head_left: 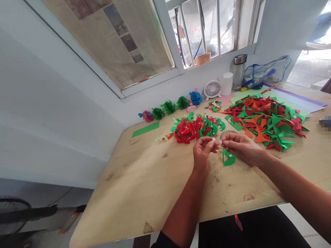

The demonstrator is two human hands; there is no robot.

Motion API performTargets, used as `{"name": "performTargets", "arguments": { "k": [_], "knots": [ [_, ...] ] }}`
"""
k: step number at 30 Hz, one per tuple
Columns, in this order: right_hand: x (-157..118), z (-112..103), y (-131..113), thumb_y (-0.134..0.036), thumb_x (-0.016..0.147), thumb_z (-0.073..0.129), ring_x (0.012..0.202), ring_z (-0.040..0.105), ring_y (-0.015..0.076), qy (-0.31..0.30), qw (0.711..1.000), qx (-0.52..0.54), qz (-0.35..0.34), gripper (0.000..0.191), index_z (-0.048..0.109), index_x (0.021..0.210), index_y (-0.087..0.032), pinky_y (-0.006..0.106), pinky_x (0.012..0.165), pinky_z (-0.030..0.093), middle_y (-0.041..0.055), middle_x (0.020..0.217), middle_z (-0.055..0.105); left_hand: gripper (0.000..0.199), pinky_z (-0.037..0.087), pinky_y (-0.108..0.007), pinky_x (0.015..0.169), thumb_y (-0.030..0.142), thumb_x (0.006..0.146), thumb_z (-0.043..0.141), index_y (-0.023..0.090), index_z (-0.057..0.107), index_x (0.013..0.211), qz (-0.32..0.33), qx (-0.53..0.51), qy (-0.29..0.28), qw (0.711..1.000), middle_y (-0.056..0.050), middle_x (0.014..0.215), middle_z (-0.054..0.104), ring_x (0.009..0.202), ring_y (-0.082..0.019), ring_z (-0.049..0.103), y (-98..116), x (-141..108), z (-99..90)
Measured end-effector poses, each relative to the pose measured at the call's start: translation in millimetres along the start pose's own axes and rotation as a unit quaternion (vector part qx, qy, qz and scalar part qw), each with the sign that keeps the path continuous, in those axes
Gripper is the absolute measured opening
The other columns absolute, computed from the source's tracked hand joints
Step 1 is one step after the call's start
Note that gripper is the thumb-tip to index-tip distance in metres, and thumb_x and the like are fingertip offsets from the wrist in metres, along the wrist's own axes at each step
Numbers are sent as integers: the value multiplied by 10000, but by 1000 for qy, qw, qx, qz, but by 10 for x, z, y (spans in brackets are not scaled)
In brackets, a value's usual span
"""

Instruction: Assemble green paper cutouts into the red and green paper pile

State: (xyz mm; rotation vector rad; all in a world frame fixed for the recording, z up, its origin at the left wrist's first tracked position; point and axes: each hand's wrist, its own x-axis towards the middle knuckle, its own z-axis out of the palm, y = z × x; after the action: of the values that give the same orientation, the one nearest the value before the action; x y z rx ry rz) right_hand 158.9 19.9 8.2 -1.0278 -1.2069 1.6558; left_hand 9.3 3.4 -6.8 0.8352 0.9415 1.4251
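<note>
Between the fingertips of my left hand (204,150) is a tiny white square piece (213,139). My right hand (241,146) pinches another small white piece (220,142), close to the first but apart from it. Both look like bits of paper or tape; which, I cannot tell. Below the right fingers a curved green paper cutout (228,158) lies on the table, with a white square on it. A round clear rim (229,133) shows behind my right hand, partly hidden by it. Beyond my left hand is a pile of red and green cutouts (190,128) with white squares.
A large heap of red, orange and green paper scraps (269,119) covers the right of the wooden table (144,182). Along the wall stand paper figures (169,107), a small white fan (212,89), a white roll (227,83), a glass bottle (238,74) and a clear pouch (267,72).
</note>
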Motion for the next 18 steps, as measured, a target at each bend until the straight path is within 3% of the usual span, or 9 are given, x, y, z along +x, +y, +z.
{"name": "performTargets", "arguments": {
  "k": [8, 18],
  "knots": [
    [17, -9, 18, -487, 659, 706, 582, 479, 106, -12, 998, -57, -19, 345, 605, 777, -180, 236, 507, 370, 5, 688, 564, 214, 485, -244, 630, 296, 705, 656, 166, 580, 857, 94, 90, 2, 992, -49, 796, 664, 724, -144, 643, -27, -48, 29],
    [28, -24, 49, -453, 657, 725, 574, 480, 97, -8, 999, -46, -25, 321, 622, 777, -173, 224, 501, 365, -2, 675, 579, 169, 487, -261, 683, 296, 765, 592, 172, 573, 878, 128, 140, -13, 982, -58, 827, 671, 744, -144, 636, -39, -76, 11]
  ]
}}
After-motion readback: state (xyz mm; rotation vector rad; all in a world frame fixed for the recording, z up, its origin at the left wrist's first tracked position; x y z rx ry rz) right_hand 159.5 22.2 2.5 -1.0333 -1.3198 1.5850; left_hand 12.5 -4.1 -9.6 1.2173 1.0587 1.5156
